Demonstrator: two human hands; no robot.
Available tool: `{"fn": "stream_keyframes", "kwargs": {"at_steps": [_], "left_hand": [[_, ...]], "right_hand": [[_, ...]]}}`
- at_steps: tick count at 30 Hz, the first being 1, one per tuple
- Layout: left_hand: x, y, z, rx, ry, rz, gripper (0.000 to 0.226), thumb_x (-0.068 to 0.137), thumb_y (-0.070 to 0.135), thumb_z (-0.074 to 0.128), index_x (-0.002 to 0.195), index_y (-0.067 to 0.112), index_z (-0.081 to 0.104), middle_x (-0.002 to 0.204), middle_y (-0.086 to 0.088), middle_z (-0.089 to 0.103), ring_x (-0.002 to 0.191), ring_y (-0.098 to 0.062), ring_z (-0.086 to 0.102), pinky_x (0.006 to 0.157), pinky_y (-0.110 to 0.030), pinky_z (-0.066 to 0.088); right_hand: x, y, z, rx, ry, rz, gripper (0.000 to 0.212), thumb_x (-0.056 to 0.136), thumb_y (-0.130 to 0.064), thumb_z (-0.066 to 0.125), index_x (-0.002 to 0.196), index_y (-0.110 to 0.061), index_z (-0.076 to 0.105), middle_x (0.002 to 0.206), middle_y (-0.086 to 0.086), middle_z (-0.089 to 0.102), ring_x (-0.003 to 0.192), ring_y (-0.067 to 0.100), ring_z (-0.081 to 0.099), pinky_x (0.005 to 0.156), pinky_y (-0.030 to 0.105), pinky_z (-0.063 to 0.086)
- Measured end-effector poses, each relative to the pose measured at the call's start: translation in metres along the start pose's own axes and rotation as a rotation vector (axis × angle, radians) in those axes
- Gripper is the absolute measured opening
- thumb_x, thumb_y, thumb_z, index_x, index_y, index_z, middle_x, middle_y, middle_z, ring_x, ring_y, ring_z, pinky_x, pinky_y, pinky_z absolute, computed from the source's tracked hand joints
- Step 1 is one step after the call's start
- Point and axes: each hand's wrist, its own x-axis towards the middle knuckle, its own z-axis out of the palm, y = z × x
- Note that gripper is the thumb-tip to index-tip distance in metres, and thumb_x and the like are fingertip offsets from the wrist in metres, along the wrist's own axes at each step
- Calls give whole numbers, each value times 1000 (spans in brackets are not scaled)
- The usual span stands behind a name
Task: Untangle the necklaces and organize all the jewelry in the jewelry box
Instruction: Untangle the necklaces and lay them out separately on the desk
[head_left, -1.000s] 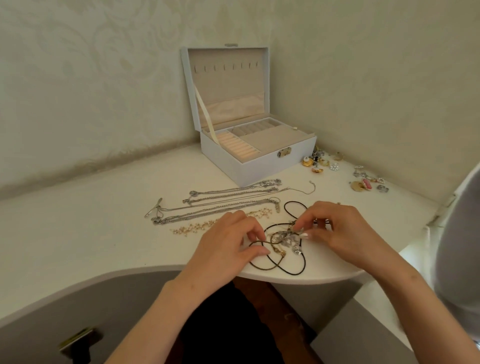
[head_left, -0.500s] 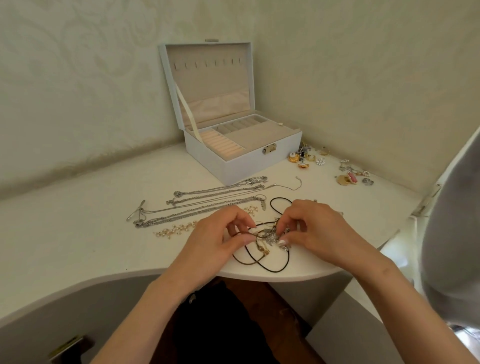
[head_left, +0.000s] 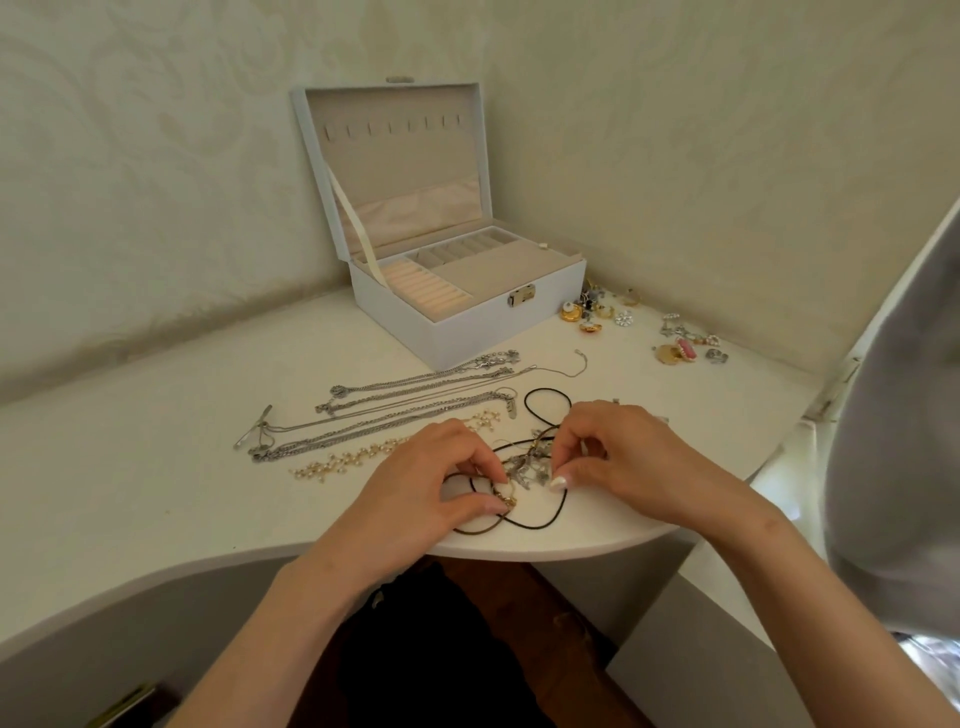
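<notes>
At the rounded front edge of the white tabletop (head_left: 156, 467), a left hand (head_left: 431, 488) and right hand (head_left: 623, 457) each pinch one side of a tangled clump of black cords and metal chains (head_left: 524, 466), apparently to tease it apart. The straightened silver chains (head_left: 415, 410) lie just behind, short of the open white jewellery box (head_left: 467, 338).

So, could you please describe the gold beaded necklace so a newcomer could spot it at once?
Find the open white jewelry box in the corner; before it, chains lie in a row. The gold beaded necklace is the strand nearest the person, beside the left hand; its neighbours are silver.
</notes>
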Motion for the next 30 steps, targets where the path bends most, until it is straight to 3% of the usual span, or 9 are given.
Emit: {"fn": "stream_keyframes", "kwargs": {"at_steps": [5,9,16,19,23,30], "left_hand": [[2,0,4,19,20,10,15,73,30,76,83,27,66,88,17,55,92,-1,51,76,-8,34],[1,1,4,-3,60,-3,10,74,30,75,75,28,66,86,13,56,88,-2,52,72,-8,34],[2,0,3,26,38,-11,12,74,30,75,74,28,63,86,14,55,87,0,50,71,-7,33],[3,0,3,27,31,-15,13,74,32,75,73,29,63,87,14,54,88,0,50,72,-9,34],[3,0,3,31,29,-18,14,74,32,75,73,30,61,88,14,55,86,0,50,73,-10,35],[2,0,3,1,80,-21,14,76,30,73,71,26,60,83,11,58,80,-3,53,69,-11,37]], "right_hand": [[1,-5,-10,263,125,-10,16,83,-14,67,73,-24,60,75,-9,62,66,-4,51,63,11,38],[5,-8,-6,77,46,12,12,74,-27,76,80,-28,65,81,-6,63,71,7,51,69,30,42],[12,-10,5,-124,36,19,10,82,-26,69,78,-29,61,85,-12,57,78,4,49,74,28,42],[13,-8,1,49,64,16,15,84,-20,67,74,-27,58,84,-10,60,79,7,53,75,27,44],[11,-9,-8,258,132,-3,17,83,-16,68,73,-25,59,78,-12,61,72,5,52,62,13,38],[12,-15,9,-62,33,-5,13,75,-30,76,77,-31,63,83,-9,56,78,6,51,73,31,44]]}}
